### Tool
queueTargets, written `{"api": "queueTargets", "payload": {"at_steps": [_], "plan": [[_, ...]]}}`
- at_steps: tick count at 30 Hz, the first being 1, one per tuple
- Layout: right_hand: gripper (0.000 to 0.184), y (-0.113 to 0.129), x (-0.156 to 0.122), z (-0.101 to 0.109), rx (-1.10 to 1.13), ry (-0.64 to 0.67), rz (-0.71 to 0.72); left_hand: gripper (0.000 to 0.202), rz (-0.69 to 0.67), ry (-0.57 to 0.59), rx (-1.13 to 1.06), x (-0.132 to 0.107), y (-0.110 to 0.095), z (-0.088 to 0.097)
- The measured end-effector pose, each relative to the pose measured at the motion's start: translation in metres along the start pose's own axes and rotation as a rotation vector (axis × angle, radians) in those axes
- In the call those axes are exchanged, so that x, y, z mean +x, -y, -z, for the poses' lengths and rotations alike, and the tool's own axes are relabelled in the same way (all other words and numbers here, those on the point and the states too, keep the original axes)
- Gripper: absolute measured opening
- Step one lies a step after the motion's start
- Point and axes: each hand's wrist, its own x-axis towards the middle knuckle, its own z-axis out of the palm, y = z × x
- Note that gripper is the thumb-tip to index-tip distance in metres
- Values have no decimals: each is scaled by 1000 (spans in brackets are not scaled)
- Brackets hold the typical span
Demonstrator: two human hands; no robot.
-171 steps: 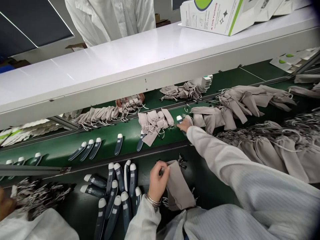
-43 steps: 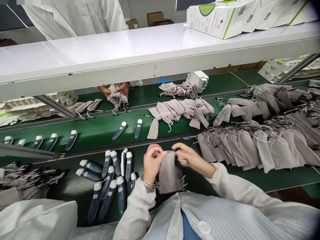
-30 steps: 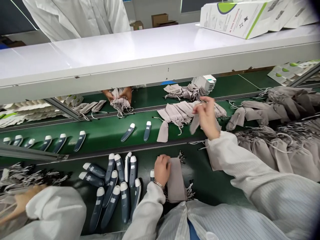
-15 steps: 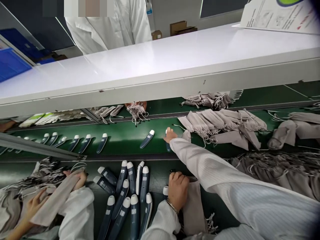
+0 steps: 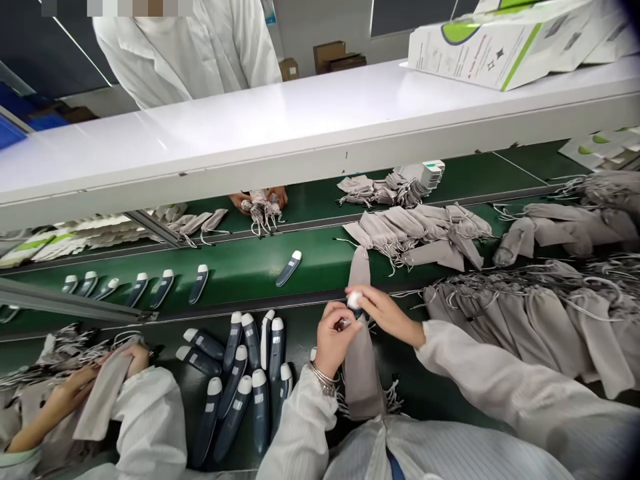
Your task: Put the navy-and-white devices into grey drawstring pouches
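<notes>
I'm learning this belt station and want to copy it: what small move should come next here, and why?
Probably ease the white-tipped device down into the grey drawstring pouch. The right hand holds the device just above the pouch, and the left hand sits at the pouch's top.

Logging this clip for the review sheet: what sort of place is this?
Probably a factory packing line. A green conveyor belt carries dark-blue white-tipped handheld devices, grey drawstring cloth pouches lie in rows, and white-and-green printed cartons sit on a long white shelf above.
</notes>
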Motion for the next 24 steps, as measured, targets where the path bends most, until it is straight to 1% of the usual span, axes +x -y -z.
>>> {"api": "queueTargets", "payload": {"at_steps": [1, 2, 3, 5, 6, 7, 8, 9, 11, 13, 14, 15, 16, 17, 18, 19, 21, 23, 24], "plan": [[25, 1, -11, -1, 17, 66, -28, 18, -4, -40, -15, 0, -2, -2], [25, 3, -20, -1, 60, 103, -81, 19, 0, -83, -26, 0, -3, -1], [23, 4, -28, 2, 136, 109, -161, 20, 11, -126, -31, 0, -2, 1], [20, 8, -38, 14, 361, 43, -342, 21, 45, -192, -18, -2, 3, 9], [19, 12, -40, 23, 484, -8, -402, 21, 62, -220, -7, -3, 7, 14], [19, 17, -40, 34, 594, -61, -431, 21, 75, -239, 9, -4, 11, 18], [19, 22, -37, 45, 676, -118, -429, 20, 81, -242, 29, -6, 16, 21], [20, 28, -31, 56, 722, -177, -400, 19, 83, -229, 53, -8, 20, 22], [20, 37, -9, 75, 712, -343, -268, 20, 71, -159, 121, -11, 30, 18], [18, 39, 23, 86, 604, -544, -68, 27, 47, -61, 211, -15, 40, 11], [18, 37, 43, 88, 517, -628, 32, 30, 33, -15, 262, -17, 45, 8], [18, 31, 63, 87, 416, -676, 112, 32, 20, 25, 315, -19, 51, 5], [23, 24, 85, 82, 305, -685, 153, 32, 11, 59, 365, -21, 57, 3], [30, 15, 107, 74, 172, -641, 132, 31, 6, 86, 412, -23, 63, 2], [38, 4, 129, 64, 33, -555, 59, 29, 5, 106, 454, -25, 68, 2], [45, -8, 150, 50, -97, -444, -45, 28, 8, 119, 491, -26, 73, 2], [50, -33, 189, 17, -291, -220, -271, 31, 18, 129, 546, -29, 82, 3], [52, -56, 220, -19, -376, -87, -422, 33, 34, 123, 582, -30, 88, 4], [53, -66, 233, -36, -392, -57, -469, 33, 46, 121, 604, -30, 91, 4]]}}
